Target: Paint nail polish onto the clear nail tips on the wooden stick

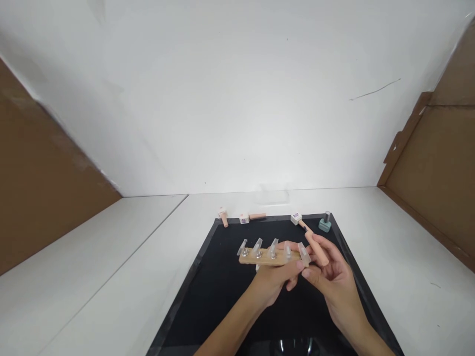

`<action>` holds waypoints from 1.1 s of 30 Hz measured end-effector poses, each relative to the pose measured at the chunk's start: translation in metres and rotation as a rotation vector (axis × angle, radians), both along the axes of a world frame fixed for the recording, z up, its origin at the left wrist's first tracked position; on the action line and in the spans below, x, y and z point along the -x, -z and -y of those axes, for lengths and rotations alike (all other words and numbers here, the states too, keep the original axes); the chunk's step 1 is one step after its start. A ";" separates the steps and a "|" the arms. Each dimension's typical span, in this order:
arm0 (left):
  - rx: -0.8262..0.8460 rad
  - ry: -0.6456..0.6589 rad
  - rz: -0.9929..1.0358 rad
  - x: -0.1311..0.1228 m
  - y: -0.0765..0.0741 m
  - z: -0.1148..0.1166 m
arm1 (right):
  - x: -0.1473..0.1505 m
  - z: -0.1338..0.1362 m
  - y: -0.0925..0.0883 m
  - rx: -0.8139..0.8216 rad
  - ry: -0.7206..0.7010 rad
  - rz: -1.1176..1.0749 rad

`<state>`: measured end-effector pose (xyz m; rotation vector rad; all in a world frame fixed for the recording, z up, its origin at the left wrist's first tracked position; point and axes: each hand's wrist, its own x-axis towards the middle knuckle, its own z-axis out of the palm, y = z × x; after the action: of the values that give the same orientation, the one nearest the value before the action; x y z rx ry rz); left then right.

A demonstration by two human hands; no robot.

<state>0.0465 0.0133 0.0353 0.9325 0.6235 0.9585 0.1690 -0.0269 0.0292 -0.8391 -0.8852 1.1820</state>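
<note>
My left hand (276, 279) is closed around the right part of a narrow wooden nail display stand (254, 257), its thumb along the front edge. A row of several clear nail tips (273, 247) stands up from it on small round mounts. A bit of something white (257, 267) shows below the stand by my left hand; its kind is hidden. My right hand (334, 277) holds a peach-handled nail polish brush (317, 248), its thin dark end pointing up and left. Right thumb and fingertips also meet at the rightmost nail tip (304, 254).
Lying along the mat's far edge are white bottles with peach caps: one at left (223, 217), one beside it (245, 218), another at right (296, 218). A green polish bottle (325, 223) stands at the far right corner. The black mat (218, 296) covers part of the white table (122, 291). Cardboard panels (438, 173) flank both sides.
</note>
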 end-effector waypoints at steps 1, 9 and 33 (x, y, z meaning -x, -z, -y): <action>0.000 -0.011 0.012 0.002 0.000 -0.003 | -0.002 -0.004 0.002 -0.011 -0.009 0.013; -0.020 -0.078 0.079 0.023 0.014 -0.024 | -0.019 -0.038 -0.006 0.047 0.129 0.238; -0.283 0.043 -0.257 0.038 0.043 -0.028 | -0.004 -0.038 0.000 -0.400 -0.026 0.580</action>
<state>0.0081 0.0416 -0.0077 1.3305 0.6913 0.9093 0.1734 0.0113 0.0287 -0.8479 -1.5501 0.7420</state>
